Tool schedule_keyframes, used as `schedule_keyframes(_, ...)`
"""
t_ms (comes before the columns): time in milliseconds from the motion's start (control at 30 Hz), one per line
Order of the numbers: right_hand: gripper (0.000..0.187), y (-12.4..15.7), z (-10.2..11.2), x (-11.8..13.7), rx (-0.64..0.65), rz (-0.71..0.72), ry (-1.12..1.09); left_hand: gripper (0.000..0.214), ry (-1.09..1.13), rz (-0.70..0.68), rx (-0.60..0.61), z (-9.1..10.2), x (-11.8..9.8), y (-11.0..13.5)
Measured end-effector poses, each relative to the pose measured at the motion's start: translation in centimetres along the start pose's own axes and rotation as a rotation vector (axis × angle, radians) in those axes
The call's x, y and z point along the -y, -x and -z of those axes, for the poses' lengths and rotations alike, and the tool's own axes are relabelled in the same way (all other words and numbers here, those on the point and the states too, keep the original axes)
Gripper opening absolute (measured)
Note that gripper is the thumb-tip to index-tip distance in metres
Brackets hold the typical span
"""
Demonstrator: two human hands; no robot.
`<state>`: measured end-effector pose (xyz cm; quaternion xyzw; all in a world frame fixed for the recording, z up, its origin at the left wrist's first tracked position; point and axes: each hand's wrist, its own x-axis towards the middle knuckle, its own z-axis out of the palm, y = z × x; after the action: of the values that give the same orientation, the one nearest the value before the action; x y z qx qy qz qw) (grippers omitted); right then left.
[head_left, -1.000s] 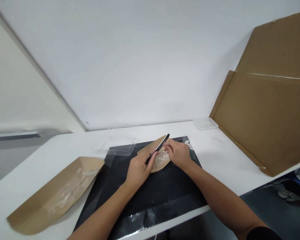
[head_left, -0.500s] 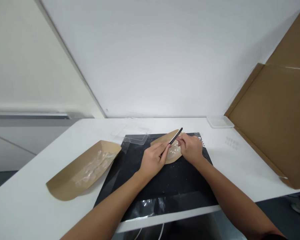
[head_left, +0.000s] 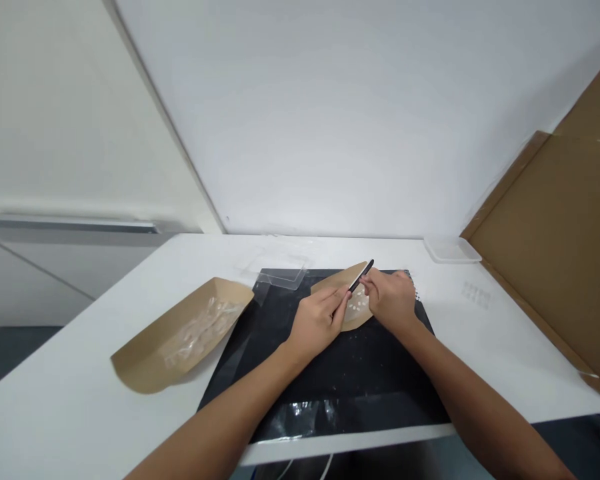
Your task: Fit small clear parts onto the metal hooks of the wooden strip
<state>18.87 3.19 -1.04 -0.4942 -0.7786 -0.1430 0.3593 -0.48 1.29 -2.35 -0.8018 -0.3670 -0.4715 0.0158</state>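
My left hand (head_left: 317, 321) is closed round a thin black tool like tweezers (head_left: 361, 276), whose far end points up and to the right. My right hand (head_left: 391, 300) sits just right of it, fingers curled and pinched near the tool's tip; what they hold is too small to make out. Both hands hover over a small brown paper tray (head_left: 337, 285) with several small white pieces in it. The tray lies on a black mat (head_left: 330, 367).
A larger brown paper tray (head_left: 180, 333) with clear plastic bits lies on the white table (head_left: 70, 393) at left. A clear lid (head_left: 283, 277) rests at the mat's far edge, a clear shallow container (head_left: 453, 249) at the back right. Brown cardboard (head_left: 555, 253) leans at right.
The view has swung so that everything sits further right in the picture. My hands keep the same pose over the small tray, the tool still in my left hand.
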Motion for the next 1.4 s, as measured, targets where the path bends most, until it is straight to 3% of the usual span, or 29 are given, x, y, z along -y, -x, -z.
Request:
schedule_keyframes(100,0.035,0.3,0.0,0.0,0.030,0.056,-0.030,0.026,-0.013,-0.012,0.009,-0.1,0.1,0.1)
schedule_keyframes(300,0.025,0.5,0.0,-0.3,-0.077,0.011,-0.042,0.026,-0.031,-0.007,-0.006,-0.3,0.0,0.1)
schedule_keyframes(533,0.017,1.1,0.0,-0.3,-0.025,0.042,-0.079,0.026,-0.007,0.031,0.001,-0.6,-0.2,0.4)
schedule_keyframes(867,0.023,1.3,-0.5,-1.6,0.052,-0.138,-0.169,0.027,-0.017,0.095,0.043,-0.8,-0.2,0.8)
schedule_keyframes(1033,0.020,1.7,-0.6,-1.5,0.123,-0.077,-0.130,0.026,-0.039,0.112,0.068,-0.8,-0.3,0.8)
schedule_keyframes(1167,0.021,1.6,-0.5,-1.8,0.065,-0.121,-0.027,0.028,-0.045,0.121,0.086,-0.9,-0.4,0.9)
schedule_keyframes(1300,0.024,1.6,-0.5,-1.9,0.111,-0.032,-0.038,0.030,-0.042,0.130,0.102,-0.8,-0.5,0.9)
schedule_keyframes(1400,0.023,1.5,-0.4,-2.0,0.083,-0.087,-0.013,0.031,-0.036,0.131,0.112,-0.8,-0.6,0.9)
